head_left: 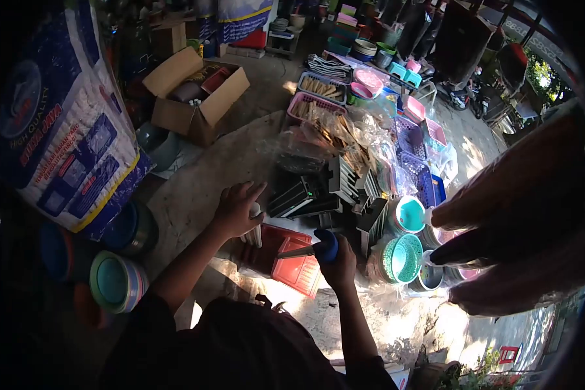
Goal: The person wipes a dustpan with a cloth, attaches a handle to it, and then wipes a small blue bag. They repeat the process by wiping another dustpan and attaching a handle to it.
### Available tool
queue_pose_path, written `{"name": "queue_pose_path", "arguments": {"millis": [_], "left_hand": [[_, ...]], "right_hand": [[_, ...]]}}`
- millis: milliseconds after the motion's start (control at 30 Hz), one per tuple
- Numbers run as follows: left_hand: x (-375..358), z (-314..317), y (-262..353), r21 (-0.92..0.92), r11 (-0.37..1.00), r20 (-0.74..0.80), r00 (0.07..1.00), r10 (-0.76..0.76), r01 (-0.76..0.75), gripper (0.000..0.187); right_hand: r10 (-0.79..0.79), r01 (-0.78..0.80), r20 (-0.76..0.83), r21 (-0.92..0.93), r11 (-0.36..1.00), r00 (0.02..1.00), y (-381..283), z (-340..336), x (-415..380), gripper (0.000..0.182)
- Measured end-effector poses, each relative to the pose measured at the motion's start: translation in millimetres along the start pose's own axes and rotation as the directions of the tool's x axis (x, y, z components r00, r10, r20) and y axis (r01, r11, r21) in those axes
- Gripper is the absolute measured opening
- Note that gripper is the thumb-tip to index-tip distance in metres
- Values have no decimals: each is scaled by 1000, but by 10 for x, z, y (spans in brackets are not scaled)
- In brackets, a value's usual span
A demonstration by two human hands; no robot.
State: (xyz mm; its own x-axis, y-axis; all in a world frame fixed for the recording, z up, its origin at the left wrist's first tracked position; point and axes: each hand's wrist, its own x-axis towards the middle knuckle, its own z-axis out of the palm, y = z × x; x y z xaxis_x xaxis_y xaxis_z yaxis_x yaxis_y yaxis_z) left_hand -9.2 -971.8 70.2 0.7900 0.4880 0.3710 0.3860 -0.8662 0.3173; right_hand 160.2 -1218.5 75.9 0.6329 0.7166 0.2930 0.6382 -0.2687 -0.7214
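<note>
Right hand (pixel 342 263) holds one tool (pixel 325 247) — left hand (pixel 237 211), pale sticks (pixel 258 235) (several).

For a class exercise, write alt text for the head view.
A person's left hand holds a pale item, the right hand a blue-ended tool, above red plasticware; baskets, tubs and an open cardboard box stand nearby.

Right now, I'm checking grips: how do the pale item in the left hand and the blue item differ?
The pale item looks whitish; the blue item has a grey shaft. The pale item runs up the picture; the blue item's shaft points left across it. Both are held, by left hand and right hand.
</note>
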Motion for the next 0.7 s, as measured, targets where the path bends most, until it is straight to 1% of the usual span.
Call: {"name": "queue_pose_path", "arguments": {"millis": [33, 67, 133, 167, 200, 267, 300, 333, 400, 467, 533, 633, 700], "left_hand": [[-14, 69, -46, 82, 997, 29, 1000, -2, 0, 67], [-46, 137, -80, 92, 995, 26, 999, -36, 34, 67], [-60, 262, -147, 131, 983, 185, 971, -154, 131, 64], [-53, 325, -184, 106, 989, 125, 985, -119, 106, 59], [-36, 310, -161, 113, 986, 125, 983, -137, 123, 59], [-3, 282, -99, 95, 984, 202, 965, -167, 150, 52], [-20, 321, -99, 115, 984, 153, 977, -151, 134, 50], [-26, 355, -109, 118, 983, 153, 975, -160, 143, 50], [-46, 389, -127, 105, 983, 114, 981, -160, 148, 47], [-74, 401, -125, 122, 982, 102, 982, -156, 143, 47], [-111, 432, -120, 132, 982, 85, 986, -146, 134, 47], [-127, 432, -147, 164, 977, 77, 986, -151, 137, 49], [-132, 407, -196, 157, 981, 111, 985, -134, 115, 49]], "right_hand": [[-38, 38, 19, -2, 999, 999, 88, 101, 84, 47], [-53, 52, 49, 9, 999, 997, 157, 190, 140, 47], [-115, 115, 72, 14, 993, 991, 198, 352, 289, 49], [-102, 98, 73, 48, 994, 992, 234, 467, 336, 48], [-108, 104, 88, 56, 993, 990, 218, 549, 385, 48], [-56, 58, 106, -15, 998, 993, 182, 684, 465, 46], [-70, 68, 140, 17, 998, 988, 128, 714, 522, 46], [-73, 71, 148, 21, 997, 986, 94, 770, 564, 46], [-117, 113, 122, 41, 993, 986, 35, 884, 603, 46], [-97, 88, 148, 67, 994, 984, 95, 1067, 640, 47], [-59, 55, 154, 30, 998, 986, 61, 1210, 689, 49], [-37, 30, 175, 44, 999, 984, 60, 1360, 709, 51], [-61, 46, 187, 86, 995, 981, 46, 1346, 692, 51]]}}
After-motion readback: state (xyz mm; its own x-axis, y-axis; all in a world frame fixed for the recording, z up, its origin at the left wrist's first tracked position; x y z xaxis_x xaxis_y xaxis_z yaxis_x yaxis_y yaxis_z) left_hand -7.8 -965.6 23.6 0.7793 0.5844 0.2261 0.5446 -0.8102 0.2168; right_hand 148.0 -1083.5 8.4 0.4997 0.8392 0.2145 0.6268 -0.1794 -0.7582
